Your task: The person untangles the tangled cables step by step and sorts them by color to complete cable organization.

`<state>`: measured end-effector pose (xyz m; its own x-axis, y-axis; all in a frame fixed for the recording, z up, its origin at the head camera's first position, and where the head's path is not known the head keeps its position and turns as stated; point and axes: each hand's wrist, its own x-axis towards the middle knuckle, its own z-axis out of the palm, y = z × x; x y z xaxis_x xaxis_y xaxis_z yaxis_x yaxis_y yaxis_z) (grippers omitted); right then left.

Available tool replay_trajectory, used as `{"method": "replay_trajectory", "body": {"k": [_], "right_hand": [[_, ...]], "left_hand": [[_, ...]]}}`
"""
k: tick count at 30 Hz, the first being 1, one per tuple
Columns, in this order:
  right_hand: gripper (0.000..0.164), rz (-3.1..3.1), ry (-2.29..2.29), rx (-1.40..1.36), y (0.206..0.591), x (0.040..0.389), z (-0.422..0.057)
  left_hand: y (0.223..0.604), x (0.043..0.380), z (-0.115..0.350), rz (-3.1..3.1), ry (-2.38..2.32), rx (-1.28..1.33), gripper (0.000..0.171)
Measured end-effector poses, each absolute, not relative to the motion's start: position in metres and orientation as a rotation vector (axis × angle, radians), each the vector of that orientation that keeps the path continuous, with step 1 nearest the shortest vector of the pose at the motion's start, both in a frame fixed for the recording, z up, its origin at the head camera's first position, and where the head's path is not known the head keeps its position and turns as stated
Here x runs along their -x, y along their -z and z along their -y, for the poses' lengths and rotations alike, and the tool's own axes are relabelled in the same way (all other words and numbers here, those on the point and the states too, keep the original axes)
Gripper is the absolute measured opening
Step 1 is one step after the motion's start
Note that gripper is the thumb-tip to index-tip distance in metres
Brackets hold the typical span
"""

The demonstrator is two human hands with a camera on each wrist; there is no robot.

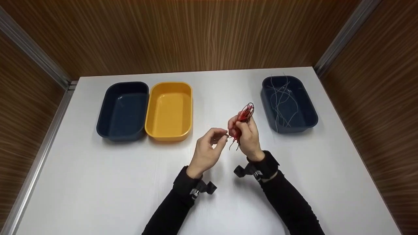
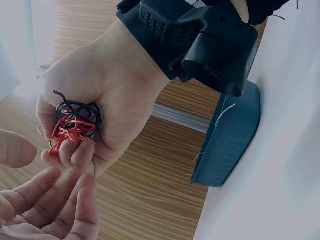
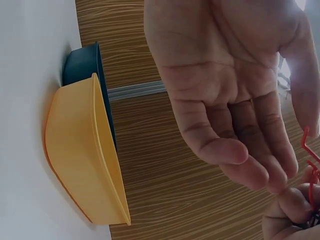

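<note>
Bundle of thin red and black wires (image 1: 245, 115).
Right hand (image 1: 249, 136) curls round it, apparently leaving ends (image 3: 304, 142) exposed; left hand (image 1: 207, 150) relaxed, gripping nothing visible.

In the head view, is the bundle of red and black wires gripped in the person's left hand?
No, the right hand grips the bundle of red and black wires.

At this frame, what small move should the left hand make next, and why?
Probably the left hand should pinch the protruding red wire end: it sticks out beside the left thumb, the fingers stand apart from that thumb, and the right hand grips the red and black wires.
</note>
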<state>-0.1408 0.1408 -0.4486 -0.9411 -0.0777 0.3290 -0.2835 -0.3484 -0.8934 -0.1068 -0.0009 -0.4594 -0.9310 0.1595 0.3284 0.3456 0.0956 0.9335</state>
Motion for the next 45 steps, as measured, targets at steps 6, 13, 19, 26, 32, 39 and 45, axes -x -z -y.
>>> {"method": "replay_trajectory", "body": {"k": [6,13,19,26,32,39,45], "right_hand": [[0.017,1.720,-2.464,-0.415,0.453,0.139,-0.135],[0.015,1.793,-2.425,-0.402,0.456,0.138,-0.131],[0.005,1.861,-2.363,-0.407,0.459,0.140,-0.129],[0.003,1.911,-2.294,-0.393,0.462,0.144,-0.130],[0.004,1.977,-2.170,-0.392,0.465,0.148,-0.130],[0.004,2.099,-1.970,-0.411,0.472,0.150,-0.129],[0.004,2.145,-1.885,-0.436,0.475,0.150,-0.129]], "left_hand": [[0.462,0.107,-0.001,2.259,1.927,0.526,0.015],[0.463,0.109,-0.002,2.281,1.919,0.474,0.012],[0.465,0.111,-0.002,2.287,1.958,0.454,0.012],[0.464,0.112,0.000,2.300,1.970,0.461,0.014],[0.463,0.111,0.001,2.340,1.851,0.422,0.015],[0.465,0.111,0.001,2.342,1.881,0.447,0.017],[0.466,0.112,0.003,2.336,1.907,0.398,0.017]]}}
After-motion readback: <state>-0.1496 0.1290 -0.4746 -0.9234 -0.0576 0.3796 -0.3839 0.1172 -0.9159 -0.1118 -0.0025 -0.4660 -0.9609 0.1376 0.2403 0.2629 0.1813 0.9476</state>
